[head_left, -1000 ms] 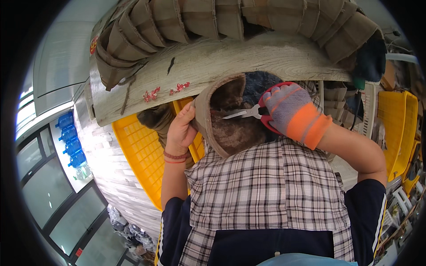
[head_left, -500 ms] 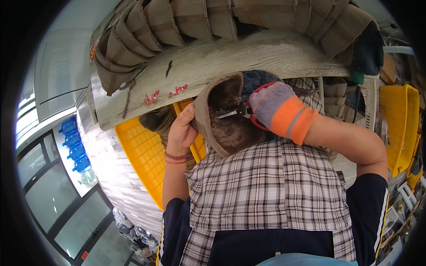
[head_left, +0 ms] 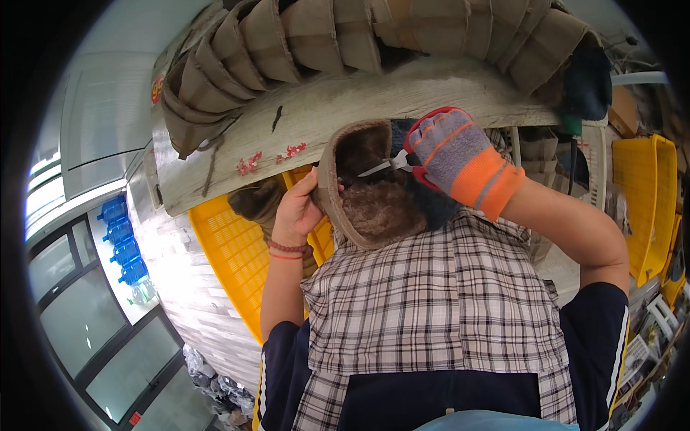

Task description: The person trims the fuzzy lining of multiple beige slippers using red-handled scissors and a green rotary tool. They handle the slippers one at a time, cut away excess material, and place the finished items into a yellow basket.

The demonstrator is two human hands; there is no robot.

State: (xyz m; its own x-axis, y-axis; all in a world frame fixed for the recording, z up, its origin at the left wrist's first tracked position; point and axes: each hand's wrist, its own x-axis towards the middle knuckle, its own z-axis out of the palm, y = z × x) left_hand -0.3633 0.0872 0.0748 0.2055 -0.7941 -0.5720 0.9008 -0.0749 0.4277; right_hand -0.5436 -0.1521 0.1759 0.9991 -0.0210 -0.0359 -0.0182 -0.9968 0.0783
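Above my lap sits a hollow, brown fabric piece (head_left: pixel 381 215) with plush lining and a dark blue section on its right side; its exact kind I cannot make out. My bare left hand (head_left: pixel 298 208) grips its left rim, thumb outside and some fingertips inside the opening. In my right hand (head_left: pixel 453 154), which wears a grey and orange glove, is a pair of scissors (head_left: pixel 397 164) with red handles. The scissor blades point left into the opening, over the lining, and look nearly closed.
A long row of nested brown fabric pieces (head_left: pixel 316 39) lies along the pale wooden table (head_left: pixel 345 97). Small red scraps (head_left: pixel 291 151) are near its front edge. A yellow crate (head_left: pixel 226 251) holding brown fabric stands at left below, and yellow crates (head_left: pixel 643 208) stand at right.
My right hand has lifted the scissors slightly up and to the right, drawing the blades back a little. The fabric piece has turned slightly, and my left hand keeps hold of its rim.
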